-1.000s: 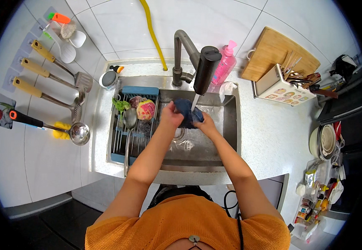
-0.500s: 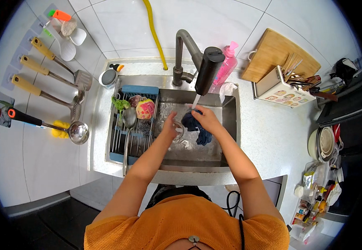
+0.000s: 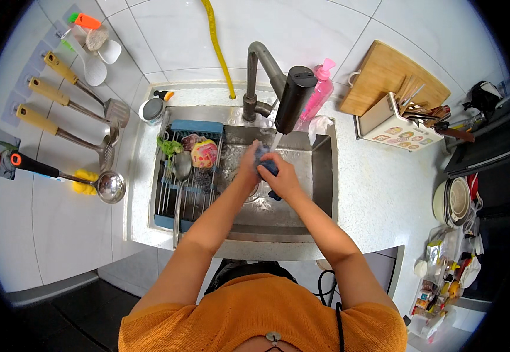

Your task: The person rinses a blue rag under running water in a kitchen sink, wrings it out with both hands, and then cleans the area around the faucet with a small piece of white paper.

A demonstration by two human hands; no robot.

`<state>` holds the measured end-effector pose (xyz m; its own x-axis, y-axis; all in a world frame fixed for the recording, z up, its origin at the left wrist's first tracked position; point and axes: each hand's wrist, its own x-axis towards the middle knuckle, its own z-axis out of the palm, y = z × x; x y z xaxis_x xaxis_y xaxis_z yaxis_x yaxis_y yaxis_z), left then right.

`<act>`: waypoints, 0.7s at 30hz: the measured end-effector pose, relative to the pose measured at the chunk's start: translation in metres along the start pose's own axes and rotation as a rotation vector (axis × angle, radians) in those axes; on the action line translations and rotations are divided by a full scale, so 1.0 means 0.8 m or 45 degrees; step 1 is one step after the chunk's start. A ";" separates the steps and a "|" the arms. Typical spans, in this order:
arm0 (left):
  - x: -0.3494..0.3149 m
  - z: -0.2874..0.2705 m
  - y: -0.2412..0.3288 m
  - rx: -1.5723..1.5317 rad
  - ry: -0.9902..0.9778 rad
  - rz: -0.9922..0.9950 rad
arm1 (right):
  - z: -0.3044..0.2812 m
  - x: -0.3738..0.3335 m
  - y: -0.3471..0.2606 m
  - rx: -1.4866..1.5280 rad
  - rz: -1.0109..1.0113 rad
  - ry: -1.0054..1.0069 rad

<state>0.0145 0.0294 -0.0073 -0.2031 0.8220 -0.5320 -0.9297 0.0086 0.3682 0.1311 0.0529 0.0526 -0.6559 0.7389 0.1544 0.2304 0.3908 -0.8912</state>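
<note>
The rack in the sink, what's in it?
A big spoon, green leafy stuff, a pink-yellow item and something brownish beside it. Whatever lies directly beneath them is covered.

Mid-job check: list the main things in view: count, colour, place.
Sink: 1, steel grey, centre
Faucet: 1, grey and black, over sink, running
Cloth: 1, dark blue, below faucet
Rack: 1, blue-edged, sink's left side
Spoon: 1, steel, on rack
Leafy piece: 1, green, on rack
Pump bottle: 1, pink, behind sink
Hose: 1, yellow, back wall
Cutting board: 1, tan, right rear
Utensil holder: 1, white, before board
Tan-handled utensils: 3, steel, left wall
Ladle: 1, steel, left wall
Jar: 1, white, grey-lidded, left rear
Packages: several, mixed colours, far right
Left hand: 1, bare, at cloth
Right hand: 1, bare, gripping cloth
</note>
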 end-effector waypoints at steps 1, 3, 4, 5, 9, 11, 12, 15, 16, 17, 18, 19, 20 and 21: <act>-0.004 0.003 -0.001 0.051 0.063 -0.090 | 0.003 0.001 0.001 -0.092 -0.040 -0.015; -0.049 0.050 0.002 0.152 0.232 -0.074 | 0.010 0.007 0.015 -0.185 -0.098 0.050; -0.037 0.041 -0.009 0.096 0.192 0.008 | 0.012 0.010 0.023 -0.255 -0.098 0.137; -0.020 0.019 -0.019 0.036 0.155 0.105 | 0.017 0.014 0.023 -0.318 -0.109 0.216; -0.005 0.013 -0.042 0.252 0.245 0.236 | 0.010 0.031 0.062 -0.305 0.050 0.343; 0.001 0.008 -0.036 0.411 0.203 0.333 | 0.013 0.032 0.060 -0.188 -0.053 0.365; -0.004 0.010 -0.027 0.327 0.218 0.271 | 0.017 0.026 0.044 -0.190 -0.052 0.347; -0.017 0.027 -0.011 0.115 0.360 0.126 | 0.030 0.009 0.020 -0.332 -0.187 0.214; -0.016 0.027 -0.012 0.210 0.315 0.160 | 0.029 0.013 0.023 -0.370 -0.091 0.218; -0.017 0.024 -0.016 0.304 0.272 0.192 | 0.026 0.019 0.025 -0.407 0.007 0.221; -0.018 0.021 -0.018 0.402 0.226 0.228 | 0.024 0.027 0.028 -0.441 0.102 0.227; -0.023 0.016 -0.027 0.467 0.242 0.195 | 0.013 0.032 0.054 -0.432 -0.060 0.190; -0.026 0.023 -0.023 0.548 0.293 0.174 | 0.005 0.036 0.058 -0.478 0.126 0.115; -0.030 0.029 -0.018 0.628 0.343 0.153 | -0.002 0.040 0.060 -0.522 0.313 0.039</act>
<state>0.0395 0.0224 0.0181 -0.4296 0.6601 -0.6162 -0.6549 0.2420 0.7159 0.1222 0.0961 0.0150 -0.5264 0.8500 -0.0219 0.6449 0.3823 -0.6618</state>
